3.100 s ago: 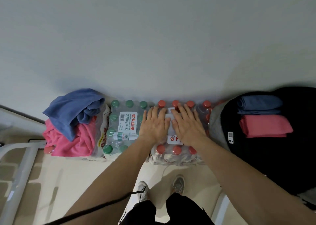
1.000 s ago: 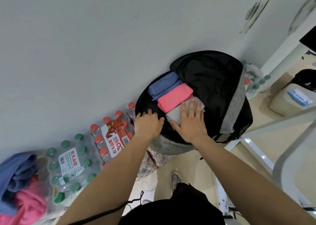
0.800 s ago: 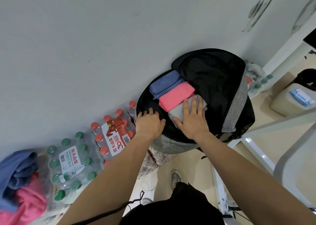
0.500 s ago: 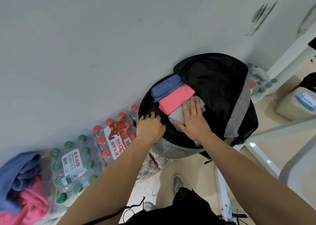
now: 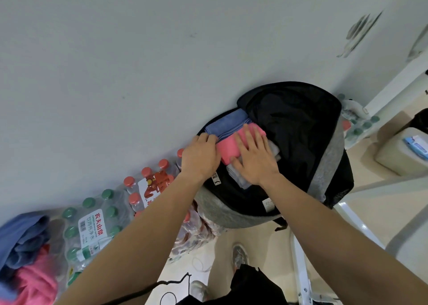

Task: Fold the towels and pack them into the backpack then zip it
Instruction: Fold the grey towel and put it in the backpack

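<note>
— Both hands have slid farther into the backpack (image 5: 328,165) since a moment ago: the right hand (image 5: 253,158), which lay on the grey towel (image 5: 238,179), now spreads over the pink towel (image 5: 228,149), and the left hand (image 5: 200,157) has gone from the near rim up to the towels' left ends.

— Is either hand gripping anything?

— The right one isn't; it lies flat, fingers spread, pressing down. The left is curled at the edge where the blue towel (image 5: 228,124) meets the pink one, but I can't tell whether it has pinched cloth.

— Where are the towels?

— Three folded ones in a row inside the open bag: blue farthest, pink in the middle, grey nearest and mostly under the right hand. An unfolded pile (image 5: 25,253) waits far left, on the bottle packs (image 5: 92,226).

— How will they handle?

— Soft and light, I'd say, and quick to spring open. Best held with a flat palm on top and the folded edge pinched, not one loose corner.
</note>
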{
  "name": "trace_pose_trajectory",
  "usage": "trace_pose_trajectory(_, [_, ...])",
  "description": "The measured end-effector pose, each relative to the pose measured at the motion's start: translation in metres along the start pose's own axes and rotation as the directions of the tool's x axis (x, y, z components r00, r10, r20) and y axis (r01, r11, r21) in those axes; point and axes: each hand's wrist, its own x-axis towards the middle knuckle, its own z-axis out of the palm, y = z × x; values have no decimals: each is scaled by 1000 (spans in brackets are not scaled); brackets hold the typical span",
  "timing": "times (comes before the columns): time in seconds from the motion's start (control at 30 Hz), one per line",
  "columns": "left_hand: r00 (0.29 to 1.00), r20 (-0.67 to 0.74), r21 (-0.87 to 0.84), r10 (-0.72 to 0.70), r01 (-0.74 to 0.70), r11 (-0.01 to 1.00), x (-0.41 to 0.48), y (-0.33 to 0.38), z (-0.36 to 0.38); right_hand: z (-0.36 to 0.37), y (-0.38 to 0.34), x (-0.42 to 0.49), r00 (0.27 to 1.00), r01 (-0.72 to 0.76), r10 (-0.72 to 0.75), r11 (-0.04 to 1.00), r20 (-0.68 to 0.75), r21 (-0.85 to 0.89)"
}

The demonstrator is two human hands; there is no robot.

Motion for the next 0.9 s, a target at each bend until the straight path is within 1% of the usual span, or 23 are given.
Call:
trace_pose_trajectory(0.07, [994, 38, 20, 98, -99, 995, 18, -1, 5, 10, 3, -4, 996, -70, 69, 997, 57, 24])
trace_pose_trajectory(0.1, [988, 84, 43, 130, -133, 990, 26, -1, 8, 14, 3, -7, 995, -89, 87, 996, 54, 29])
trace_pose_trajectory(0.2, [950, 279, 85, 140, -169, 982, 43, 0, 27, 20, 1, -11, 993, -114, 114, 993, 29, 15])
trace_pose_trajectory(0.23, [940, 314, 89, 136, -171, 981, 45, 0, 35, 22, 2, -9, 993, -116, 116, 993, 21, 10])
trace_pose_trajectory(0.27, [938, 321, 100, 132, -172, 980, 43, -1, 42, 23, 3, -8, 993, -114, 114, 993, 13, 9])
trace_pose_trajectory(0.37, [957, 263, 144, 124, -166, 976, 38, -2, 57, 28, 3, -2, 993, -118, 118, 993, -11, 5])
trace_pose_trajectory(0.47, [965, 231, 154, 124, -162, 975, 43, -1, 65, 31, 4, 3, 992, -121, 122, 993, -42, 14])
trace_pose_trajectory(0.67, [960, 258, 148, 113, -155, 977, 49, 1, 65, 23, 3, 6, 991, -123, 124, 992, -43, 16])
trace_pose_trajectory(0.73, [956, 272, 143, 110, -153, 978, 47, 2, 63, 13, 3, 9, 995, -78, 76, 996, -69, -36])
trace_pose_trajectory(0.8, [953, 282, 136, 108, -151, 979, 46, 3, 61, 4, 6, 18, 994, 32, -43, 994, -105, -103])
trace_pose_trajectory(0.87, [953, 282, 134, 109, -152, 979, 45, 2, 60, -3, 11, 32, 989, 123, -136, 975, -58, -185])
trace_pose_trajectory(0.9, [954, 278, 137, 109, -152, 979, 45, 2, 60, -4, 14, 37, 989, 140, -147, 964, -18, -225])
